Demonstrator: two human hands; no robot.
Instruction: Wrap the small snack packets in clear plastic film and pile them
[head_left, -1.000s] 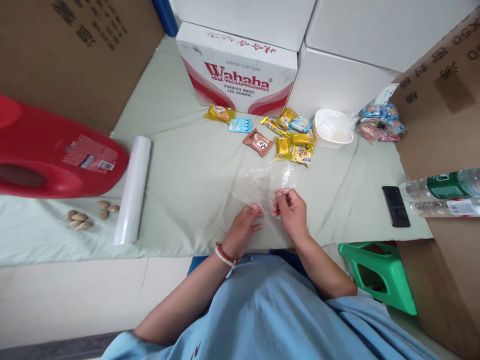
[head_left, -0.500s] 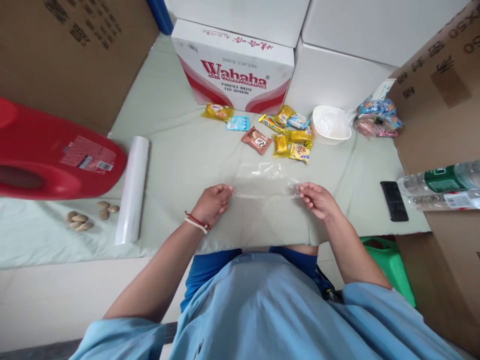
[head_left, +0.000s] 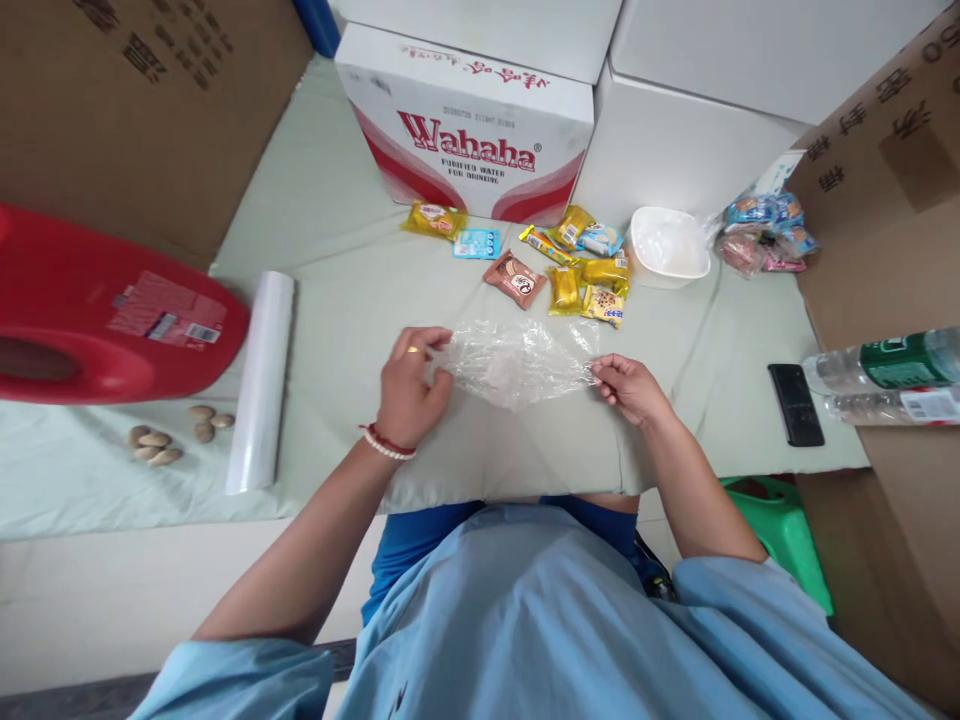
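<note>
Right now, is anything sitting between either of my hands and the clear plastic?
Nothing visible is. Your right hand pinches the right edge of the clear plastic; your left hand is at its left edge. The brown snack packet lies beyond it.

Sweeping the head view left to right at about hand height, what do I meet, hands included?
Red jug → white roll → left hand → crinkled clear plastic → right hand → black phone → plastic bottles.
</note>
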